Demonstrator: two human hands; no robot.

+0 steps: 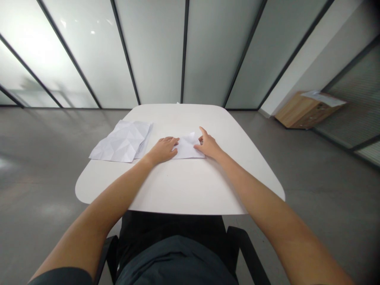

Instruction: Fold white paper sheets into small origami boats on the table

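A folded white paper (187, 148) lies on the white table (184, 186), between my hands, with a raised point along its far edge. My left hand (164, 149) rests flat over the paper's left end, fingers pointing right. At the right end, my right hand (208, 144) has its thumb on the paper and its index finger stretched up and away; the other fingers are curled and partly hidden. Creased white sheets (121, 141) lie to the left, beyond my left forearm.
A wooden cabinet (308, 110) with a paper on top stands on the floor at the right. Frosted glass panels run behind the table. Black chair armrests (247, 253) flank my lap at the near edge.
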